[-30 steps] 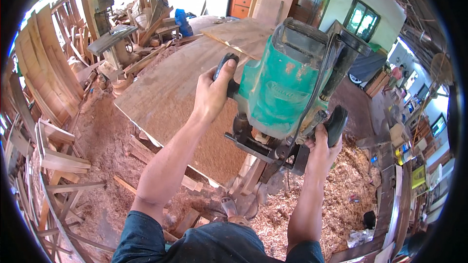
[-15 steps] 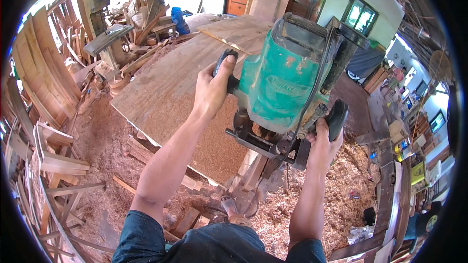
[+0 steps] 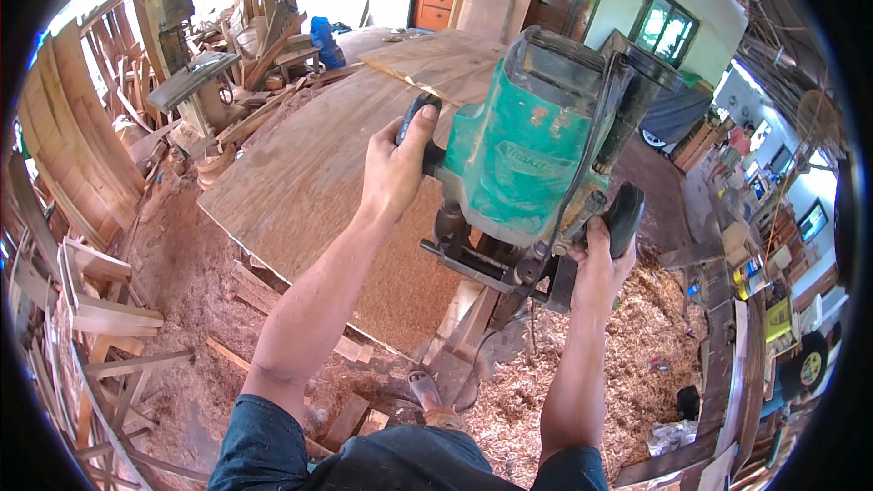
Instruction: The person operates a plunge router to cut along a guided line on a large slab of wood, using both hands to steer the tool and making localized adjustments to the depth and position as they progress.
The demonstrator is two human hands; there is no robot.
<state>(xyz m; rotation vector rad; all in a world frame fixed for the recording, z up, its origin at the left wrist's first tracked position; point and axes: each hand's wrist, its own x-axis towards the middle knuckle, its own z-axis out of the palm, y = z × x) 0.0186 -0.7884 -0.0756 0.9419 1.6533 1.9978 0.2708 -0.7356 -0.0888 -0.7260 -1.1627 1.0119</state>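
A green plunge router (image 3: 527,150) with a dusty, scuffed body is held up in front of me by both its side handles. My left hand (image 3: 396,159) wraps the black left handle, thumb on top. Around the black right handle (image 3: 623,218) my right hand (image 3: 602,264) is closed, its thumb near the upper edge. A black cord (image 3: 582,173) runs down the right side of the router. The router's base (image 3: 496,273) is over the near right corner of a large plywood sheet (image 3: 309,191); whether it touches cannot be made out. Sawdust covers the sheet's near part.
Wood shavings (image 3: 582,373) lie thick on the floor at right, beside a long timber bench (image 3: 723,373). A dusty bandsaw (image 3: 186,73) and scrap wood stand at far left. Wooden frames (image 3: 114,309) are stacked at left. Another person (image 3: 732,150) is far off at right.
My view has shifted slightly, so the surroundings sit a little differently. Both hands keep their grip on the router, which stays nearly in the same place before me.
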